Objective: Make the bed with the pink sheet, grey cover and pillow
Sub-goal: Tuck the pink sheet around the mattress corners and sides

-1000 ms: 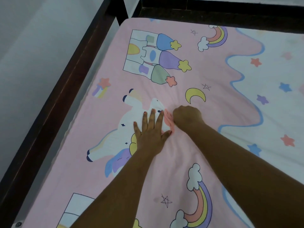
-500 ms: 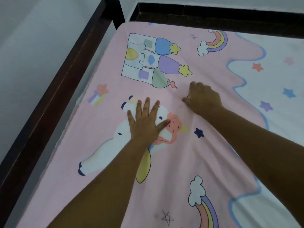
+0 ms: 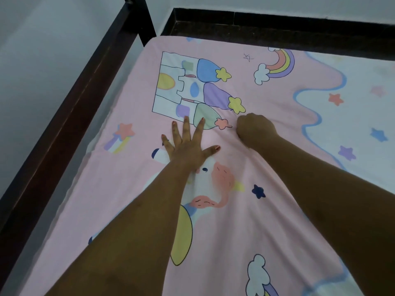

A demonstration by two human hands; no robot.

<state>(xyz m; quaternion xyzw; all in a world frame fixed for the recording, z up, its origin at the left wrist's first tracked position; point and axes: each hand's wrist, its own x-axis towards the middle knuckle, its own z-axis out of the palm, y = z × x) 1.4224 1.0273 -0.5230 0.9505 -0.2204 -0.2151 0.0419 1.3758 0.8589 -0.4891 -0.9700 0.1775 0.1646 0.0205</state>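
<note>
Head view (1 view only). The pink sheet (image 3: 267, 210) lies over the mattress, reaching the far left corner beside the dark bed frame (image 3: 85, 99). The left hand (image 3: 188, 146) is spread flat, fingers splayed, pressing the sheet just below the castle print (image 3: 188, 86). The right hand (image 3: 255, 130) is curled into a fist on the sheet. Creases converge on it, so it is judged to pinch a fold of cloth.

Risks: a pull by the fist against the flat palm could drag the tucked corner off the mattress, or leave a ridge between the 2 hands. Uneven tension could skew the print.

Materials: the sheet is thin, soft, matte cloth, and it wrinkles readily. It has cartoon motifs and a wavy white panel at right. The frame is rigid, straight-edged and glossy. The grey cover and the pillow are not in view.
</note>
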